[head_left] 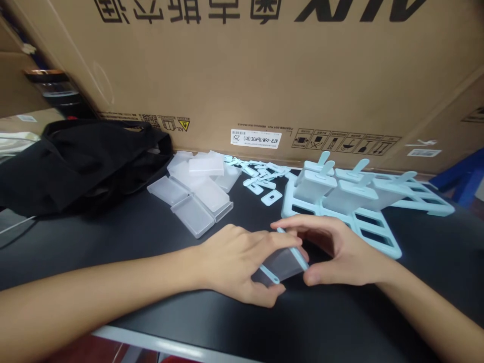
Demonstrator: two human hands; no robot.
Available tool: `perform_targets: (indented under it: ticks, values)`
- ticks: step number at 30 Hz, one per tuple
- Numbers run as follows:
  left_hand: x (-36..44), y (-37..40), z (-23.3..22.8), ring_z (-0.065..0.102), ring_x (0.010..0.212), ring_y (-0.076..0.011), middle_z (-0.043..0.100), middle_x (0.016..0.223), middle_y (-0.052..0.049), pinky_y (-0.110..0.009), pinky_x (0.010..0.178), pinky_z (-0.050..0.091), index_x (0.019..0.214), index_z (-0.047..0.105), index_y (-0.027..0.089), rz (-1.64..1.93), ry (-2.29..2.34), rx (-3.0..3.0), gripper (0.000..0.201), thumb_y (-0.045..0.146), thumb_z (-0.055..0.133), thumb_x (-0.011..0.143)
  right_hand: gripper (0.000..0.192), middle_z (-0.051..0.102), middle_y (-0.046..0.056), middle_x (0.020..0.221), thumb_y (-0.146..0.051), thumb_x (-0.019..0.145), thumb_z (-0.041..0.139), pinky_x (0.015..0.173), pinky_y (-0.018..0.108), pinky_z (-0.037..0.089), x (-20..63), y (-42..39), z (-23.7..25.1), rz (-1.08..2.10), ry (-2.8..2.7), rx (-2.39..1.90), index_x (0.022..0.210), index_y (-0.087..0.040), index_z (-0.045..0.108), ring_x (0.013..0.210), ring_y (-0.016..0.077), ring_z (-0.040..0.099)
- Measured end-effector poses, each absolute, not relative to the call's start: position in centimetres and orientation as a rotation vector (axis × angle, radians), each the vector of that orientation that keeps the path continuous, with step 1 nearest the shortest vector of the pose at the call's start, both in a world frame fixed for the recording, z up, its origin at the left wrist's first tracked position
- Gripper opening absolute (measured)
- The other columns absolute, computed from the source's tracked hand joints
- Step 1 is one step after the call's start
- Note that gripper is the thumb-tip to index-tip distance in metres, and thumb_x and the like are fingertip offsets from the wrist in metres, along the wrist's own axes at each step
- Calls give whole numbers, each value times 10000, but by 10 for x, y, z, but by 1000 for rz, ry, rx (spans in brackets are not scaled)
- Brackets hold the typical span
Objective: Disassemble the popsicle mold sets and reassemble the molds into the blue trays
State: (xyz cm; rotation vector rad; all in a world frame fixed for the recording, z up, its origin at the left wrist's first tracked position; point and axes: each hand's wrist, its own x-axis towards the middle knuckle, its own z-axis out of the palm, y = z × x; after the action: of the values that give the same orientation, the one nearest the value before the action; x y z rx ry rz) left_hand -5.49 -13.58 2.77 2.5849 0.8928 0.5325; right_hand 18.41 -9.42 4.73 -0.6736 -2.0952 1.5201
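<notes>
While both hands pinch it at the table's near middle, the translucent ice-pop mould (282, 264) shows a pale blue stick lid (293, 251) along its top edge; the left hand (238, 262) clamps its near end, and the right hand (340, 252) presses the far end. At one o'clock lies a pale blue mould rack (378, 234) bearing filled moulds. At eleven o'clock lie clear mould cups (198, 194), with loose blue lids (264, 184) at twelve. Beyond, a cardboard box (264, 65) has a label reading "KFR-46W/BpR3E(B1)".

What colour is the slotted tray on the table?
Pale blue; the slotted tray shows clearly in the head view.
</notes>
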Motion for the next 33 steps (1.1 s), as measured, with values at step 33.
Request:
perform_targets:
  ticks: [33]
  values:
    - [-59,-132,26,724,979,-222,658,1320,-32,-283,686,531,1492,153,360,487,756,2615,738,435,577,893,598,640,6,752,-278,655,902,588,243,549,179,-101,60,1265,-2201,-699,1218,-219,708,591,117,561]
